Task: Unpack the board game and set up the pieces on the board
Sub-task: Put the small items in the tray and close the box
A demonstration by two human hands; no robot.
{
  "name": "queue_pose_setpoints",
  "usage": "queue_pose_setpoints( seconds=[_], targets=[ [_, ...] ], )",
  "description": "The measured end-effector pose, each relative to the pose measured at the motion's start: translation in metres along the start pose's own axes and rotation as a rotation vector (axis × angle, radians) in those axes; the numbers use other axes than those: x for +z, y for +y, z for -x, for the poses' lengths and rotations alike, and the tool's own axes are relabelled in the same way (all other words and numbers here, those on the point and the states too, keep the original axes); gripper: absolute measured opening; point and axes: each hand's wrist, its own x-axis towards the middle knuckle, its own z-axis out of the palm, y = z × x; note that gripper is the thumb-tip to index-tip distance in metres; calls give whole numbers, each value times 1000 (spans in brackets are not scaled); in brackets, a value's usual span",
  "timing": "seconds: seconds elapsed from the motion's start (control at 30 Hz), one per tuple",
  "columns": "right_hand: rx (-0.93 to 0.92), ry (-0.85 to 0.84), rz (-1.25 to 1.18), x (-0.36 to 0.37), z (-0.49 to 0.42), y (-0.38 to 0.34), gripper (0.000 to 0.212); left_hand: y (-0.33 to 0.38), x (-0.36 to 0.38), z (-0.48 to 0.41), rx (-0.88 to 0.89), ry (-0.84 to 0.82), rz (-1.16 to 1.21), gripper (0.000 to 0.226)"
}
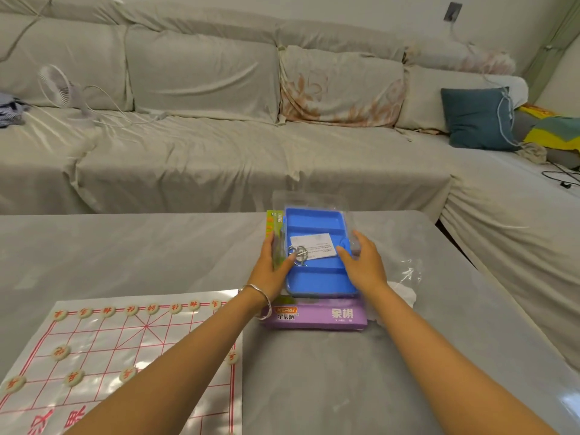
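On the grey table (345, 372), just right of centre, a blue tray (314, 277) lies on top of a purple box (317, 317), with a clear lid (314, 199) over its far end. Both hands hold the tray by its sides. The left hand (271, 271) grips the left edge, its thumb lying on top near a small metal ring (298, 254) and its fingers curled round the side; a bracelet (262, 298) sits on that wrist. The right hand (364, 265) grips the right edge, thumb on the tray's surface and fingers wrapped over the outside. A white card (310, 246) lies in the tray's middle compartment, touching the ring. A green strip (270, 224) stands along the tray's left side. A crumpled clear bag (405, 274) lies just right of the box. At lower left, apart from the box, the board (103, 340) lies flat with round pale pieces (60, 352) on its red lines, a row along its far edge and others nearer. Beyond the table a covered sofa (204, 152) carries a small fan (58, 86) and a teal cushion (477, 117).
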Motion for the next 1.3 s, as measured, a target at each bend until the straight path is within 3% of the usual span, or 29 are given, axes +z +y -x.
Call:
queue_pose_setpoints(
  seconds=[0.17,0.23,0.3,0.37,0.47,0.6,0.7,0.83,0.9,1.03,1.17,1.3],
  targets=[
    [58,28,-476,-28,18,-28,84,32,-20,24,26,33,294,62],
    [125,-42,-606,-37,31,-33,76,36,-30,35,-70,11,406,65],
    [213,-209,-685,-42,49,-36,52,39,-39,48,-147,1,461,65],
    [311,-389,-740,-41,67,-32,46,41,-41,62,-149,-10,440,61],
    [332,-393,-764,-41,93,-26,40,47,-39,80,-161,-32,393,57],
    [328,-188,-770,-50,120,-11,51,46,-39,92,-121,-59,111,48],
    [344,-56,-732,-66,133,9,79,29,-45,98,68,-50,-240,48],
    [387,24,-750,-85,148,30,72,4,-46,92,303,-210,-816,70],
    [411,37,-717,-88,151,41,87,-2,-38,83,318,-282,-1019,79],
    [420,16,-708,-85,155,53,95,-8,-23,69,323,-331,-1104,79],
    [433,-30,-720,-79,153,52,100,-14,-22,64,296,-295,-1079,59],
    [420,-54,-775,-74,148,49,81,-14,-20,59,274,-310,-1135,49]
  ],
)
